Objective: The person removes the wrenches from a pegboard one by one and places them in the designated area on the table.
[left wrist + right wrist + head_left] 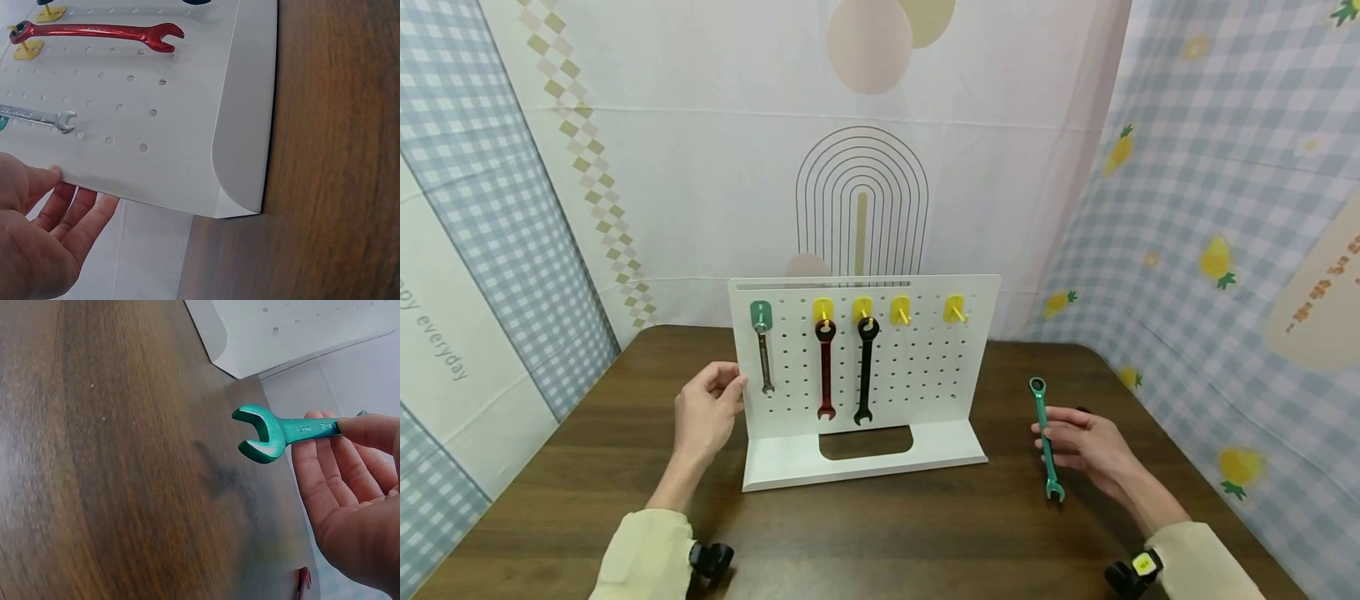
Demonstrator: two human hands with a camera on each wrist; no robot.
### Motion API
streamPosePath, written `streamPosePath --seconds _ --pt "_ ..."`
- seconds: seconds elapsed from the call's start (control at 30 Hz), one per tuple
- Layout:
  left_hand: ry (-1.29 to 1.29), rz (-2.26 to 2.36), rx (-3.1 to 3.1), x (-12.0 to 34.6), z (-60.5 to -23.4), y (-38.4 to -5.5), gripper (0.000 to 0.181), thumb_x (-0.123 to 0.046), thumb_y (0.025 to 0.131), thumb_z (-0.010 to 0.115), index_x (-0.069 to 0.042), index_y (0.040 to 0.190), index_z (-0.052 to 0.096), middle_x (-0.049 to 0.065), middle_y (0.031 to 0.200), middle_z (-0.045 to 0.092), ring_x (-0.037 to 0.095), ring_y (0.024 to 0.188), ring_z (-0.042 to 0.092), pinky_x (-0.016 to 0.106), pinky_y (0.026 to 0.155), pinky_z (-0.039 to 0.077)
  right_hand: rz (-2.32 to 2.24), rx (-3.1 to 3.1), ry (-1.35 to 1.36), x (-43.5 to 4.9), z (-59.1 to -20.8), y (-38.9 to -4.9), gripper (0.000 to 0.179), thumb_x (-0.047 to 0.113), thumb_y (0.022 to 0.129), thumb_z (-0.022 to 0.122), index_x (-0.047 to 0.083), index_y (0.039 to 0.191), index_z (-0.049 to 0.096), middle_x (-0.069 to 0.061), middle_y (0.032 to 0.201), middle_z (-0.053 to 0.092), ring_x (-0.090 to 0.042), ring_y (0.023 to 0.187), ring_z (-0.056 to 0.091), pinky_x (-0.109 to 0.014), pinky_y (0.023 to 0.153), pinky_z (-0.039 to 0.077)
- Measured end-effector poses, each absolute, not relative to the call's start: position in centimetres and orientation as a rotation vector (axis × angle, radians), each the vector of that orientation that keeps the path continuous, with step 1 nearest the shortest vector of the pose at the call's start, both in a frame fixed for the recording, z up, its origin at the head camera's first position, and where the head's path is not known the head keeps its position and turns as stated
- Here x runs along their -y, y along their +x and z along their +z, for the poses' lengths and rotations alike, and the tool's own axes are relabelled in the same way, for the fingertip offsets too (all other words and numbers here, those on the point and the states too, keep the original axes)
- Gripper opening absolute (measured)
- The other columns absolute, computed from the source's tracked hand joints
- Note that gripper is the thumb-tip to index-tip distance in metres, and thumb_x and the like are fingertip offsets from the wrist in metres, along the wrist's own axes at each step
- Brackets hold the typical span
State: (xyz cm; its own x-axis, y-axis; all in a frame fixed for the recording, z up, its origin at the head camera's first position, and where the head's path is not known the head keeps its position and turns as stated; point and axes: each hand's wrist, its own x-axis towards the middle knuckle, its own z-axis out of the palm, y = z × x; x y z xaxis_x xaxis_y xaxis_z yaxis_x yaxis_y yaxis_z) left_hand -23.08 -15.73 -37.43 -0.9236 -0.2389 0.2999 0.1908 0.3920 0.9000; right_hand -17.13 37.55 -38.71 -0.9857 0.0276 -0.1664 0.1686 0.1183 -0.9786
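My left hand (706,410) pinches the left edge of a white pegboard stand (917,400), thumb at the front and fingers behind in the left wrist view. A small silver wrench (764,358) hangs from a green hook (761,314) near that hand. Further right, a red wrench (826,371) and a black wrench (865,371) hang on yellow hooks. Right of the stand, my right hand (1086,446) holds a green combination wrench (1042,429) between thumb and fingers. Its open end (265,434) points toward the wrist camera, above the table.
Two yellow hooks, one mid-board (900,311) and one at right (955,309), carry no wrench. A small red item (303,583) lies near the table edge beyond my right hand. Patterned cloths (700,167) stand behind and beside the brown wooden table (880,542).
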Motion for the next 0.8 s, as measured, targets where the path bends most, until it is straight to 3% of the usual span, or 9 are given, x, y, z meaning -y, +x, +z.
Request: streamPosePath --seconds 0.23,0.6,0.8 --pt "0.056 -1.548 2.278 15.8 -37.5 -23.1 0.016 -0.010 0.105 0.066 -0.002 0.118 0.070 0.019 0.108 0.072 0.017 0.091 0.069 0.018 0.072 0.063 -1.983 -2.283 0.218 -38.2 -38.7 -17.1 0.054 0.016 0.102 0.071 0.000 0.150 0.052 0.003 0.113 0.080 -0.015 0.101 0.077 -0.035 0.084 0.066" --pt "0.053 -1.559 2.269 15.8 -37.6 -23.2 0.016 -0.009 0.105 0.065 -0.002 0.117 0.070 0.020 0.108 0.073 0.018 0.090 0.068 0.010 0.068 0.058 -1.965 -2.282 0.258 -39.4 -38.7 -17.1 0.058 0.018 0.103 0.071 0.000 0.153 0.049 0.008 0.111 0.080 -0.014 0.102 0.077 -0.035 0.086 0.066" --pt "0.046 -1.560 2.270 15.7 -37.6 -23.2 0.016 -0.009 0.105 0.065 -0.001 0.117 0.070 0.021 0.108 0.072 0.026 0.094 0.070 0.010 0.067 0.058 -1.949 -2.284 0.292 -39.8 -38.7 -16.9 0.061 0.020 0.103 0.071 -0.001 0.155 0.047 0.009 0.111 0.080 -0.013 0.103 0.077 -0.035 0.086 0.066"
